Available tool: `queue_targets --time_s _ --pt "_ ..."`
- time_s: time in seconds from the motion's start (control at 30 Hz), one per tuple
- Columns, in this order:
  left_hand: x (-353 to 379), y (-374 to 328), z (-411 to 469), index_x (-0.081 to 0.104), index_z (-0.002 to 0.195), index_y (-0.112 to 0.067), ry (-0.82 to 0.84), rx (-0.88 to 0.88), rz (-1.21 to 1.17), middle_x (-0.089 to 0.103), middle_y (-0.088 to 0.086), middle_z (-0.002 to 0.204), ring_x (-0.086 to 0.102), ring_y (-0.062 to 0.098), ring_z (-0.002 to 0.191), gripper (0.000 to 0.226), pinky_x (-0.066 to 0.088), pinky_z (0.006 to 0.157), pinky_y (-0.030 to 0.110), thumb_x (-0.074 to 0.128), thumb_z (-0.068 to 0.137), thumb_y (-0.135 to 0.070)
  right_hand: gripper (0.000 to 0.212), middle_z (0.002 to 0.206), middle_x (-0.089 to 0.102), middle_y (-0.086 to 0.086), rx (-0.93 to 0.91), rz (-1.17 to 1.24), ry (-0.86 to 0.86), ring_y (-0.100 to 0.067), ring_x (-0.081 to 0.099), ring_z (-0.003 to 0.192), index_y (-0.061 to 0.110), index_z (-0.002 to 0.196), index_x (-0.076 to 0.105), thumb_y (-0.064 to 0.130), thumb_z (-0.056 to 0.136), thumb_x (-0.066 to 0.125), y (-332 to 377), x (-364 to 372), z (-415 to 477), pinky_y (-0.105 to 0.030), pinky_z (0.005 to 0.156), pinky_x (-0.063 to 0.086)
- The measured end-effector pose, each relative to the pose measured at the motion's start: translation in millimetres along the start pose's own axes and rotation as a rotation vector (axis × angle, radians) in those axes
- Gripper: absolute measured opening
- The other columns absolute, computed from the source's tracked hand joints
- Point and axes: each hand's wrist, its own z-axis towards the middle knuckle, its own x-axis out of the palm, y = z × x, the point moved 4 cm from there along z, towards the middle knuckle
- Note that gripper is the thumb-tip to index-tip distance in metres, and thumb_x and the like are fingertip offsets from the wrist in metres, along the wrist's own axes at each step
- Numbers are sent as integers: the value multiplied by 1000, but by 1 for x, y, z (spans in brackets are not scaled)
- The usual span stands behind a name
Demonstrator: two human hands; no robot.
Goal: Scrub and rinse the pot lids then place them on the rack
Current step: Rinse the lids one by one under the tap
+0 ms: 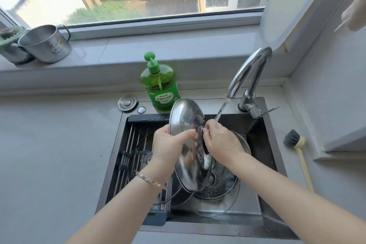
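- Grey desk (pixel 49 144) is wrapping around a dark sink (pixel 263 194) under a window.
- Roll-up rack (pixel 130 144) is lying over the sink's left part; a glass lid (pixel 136 149) is lying flat on it, partly hidden by the left arm.
- Steel pot lid (pixel 186 117) is standing on edge, slightly tilted, held above the sink middle, just right of the rack.
- Left grip (pixel 168 144) is clamping the lid's rim, thumb curled across the near face, fingers behind.
- Right grip (pixel 219 140) is curling tight, pinching the fitting at the lid's centre; something dark is showing under the palm, can't tell what.
- Faucet (pixel 251 65) is running; the water stream (pixel 221 109) is landing on the right grip's fingers.
- Perforated steel insert (pixel 215 190) is sitting in the sink bottom below the lid.
- Green soap bottle (pixel 160 87) is standing behind the sink, just behind the lid's top edge.
- Brush (pixel 297 150) is lying on the desk right of the sink.
- Drain plug (pixel 127 102) is sitting left of the bottle.
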Motion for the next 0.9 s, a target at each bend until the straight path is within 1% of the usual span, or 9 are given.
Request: queue_targets --time_s 0.13,0.27,0.4,0.47,0.57,0.63,0.7,0.8,0.9 --pt "30 0 -5 70 79 -11 183 122 224 73 9 77 70 23 73 15 59 73 37 74 72 1 24 94 59 -2 365 252 109 -24 55 95 14 98 54 34 96 41 -45 -7 -17 -30 72 36" --pt "58 9 -12 66 80 -3 322 175 384 67 18 74 60 19 65 10 55 67 42 72 73 -8 37 96 58 2 419 366 89 -16 54 93 14 112 56 42 96 40 -53 -30 -34 -26 71 39" --pt "74 16 -29 62 80 -11 387 204 448 60 -8 66 54 3 60 7 48 62 23 67 79 -14 47 102 57 -7 588 725 261 -27 66 84 22 115 43 61 87 42 -34 -63 -34 -39 72 56" --pt "81 19 -41 60 81 -12 457 242 508 61 -8 68 55 4 61 8 46 59 21 65 80 -18 53 94 66 -18 687 595 403 -32 70 68 9 115 45 49 84 59 -30 -71 -31 -37 60 58" --pt "84 22 -54 51 78 -22 576 286 644 56 -10 72 51 3 65 13 41 61 17 63 84 -24 20 68 68 -23 735 359 508 -34 68 59 -8 93 55 9 87 48 -20 -78 -31 -43 65 59" --pt "84 25 -61 45 76 -27 656 235 639 56 -12 76 48 0 65 20 41 67 15 61 88 -26 14 79 68 -23 683 165 530 -35 66 60 -7 83 52 -1 87 40 -11 -80 -35 -45 67 58" --pt "76 27 -65 52 88 -25 674 142 536 67 -3 95 57 4 76 6 49 81 25 57 91 -27 13 84 60 -21 589 -88 537 -31 60 53 -5 101 43 -1 89 41 0 -78 -41 -37 49 55" --pt "50 36 -59 57 93 -24 555 67 540 69 -1 100 64 18 84 7 54 80 35 53 92 -29 52 115 52 -24 464 -471 479 -35 64 88 -7 137 18 2 92 40 11 -66 -53 -35 66 51" --pt "16 49 -49 58 83 -24 372 -13 523 70 3 96 66 20 86 8 55 80 37 54 90 -24 47 128 49 -22 293 -619 516 -33 53 114 -3 138 28 9 94 40 25 -52 -54 -32 78 42"
